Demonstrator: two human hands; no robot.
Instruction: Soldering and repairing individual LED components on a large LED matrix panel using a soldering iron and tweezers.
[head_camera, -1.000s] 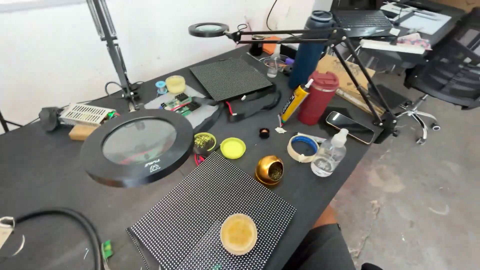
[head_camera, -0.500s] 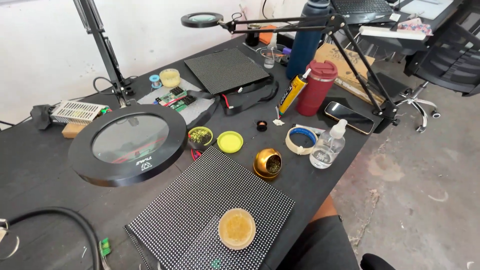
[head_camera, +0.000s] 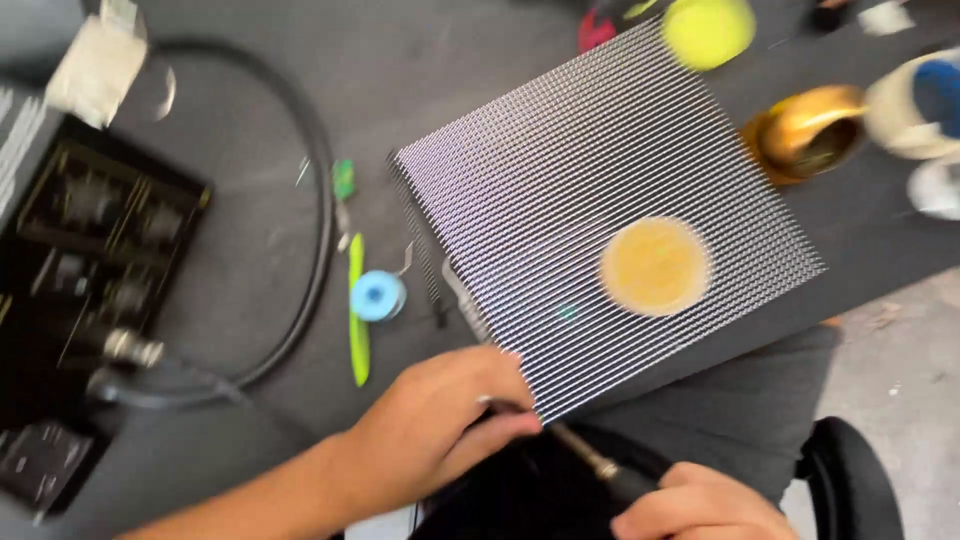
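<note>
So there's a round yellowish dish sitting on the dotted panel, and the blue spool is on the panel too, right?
Not quite. The head view shows the round yellowish dish on the dotted panel, but the blue spool lies on the dark table just left of the panel, beside a green stick.

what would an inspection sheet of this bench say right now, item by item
surface: dark grey table, blurred by camera motion
job's things: square dotted panel lying flat, its near corner at the table edge; round amber dish resting on it; thin metal tool running between both hands
clutter: blue solder spool, yellow-green tweezers, brass cup, yellow lid, tape roll, black equipment box
grippers: left hand at the panel's near corner, fingers on the tool; right hand closed round the tool's handle
cables: thick black cable looping across the table
surroundings: chair edge, bare floor
</note>
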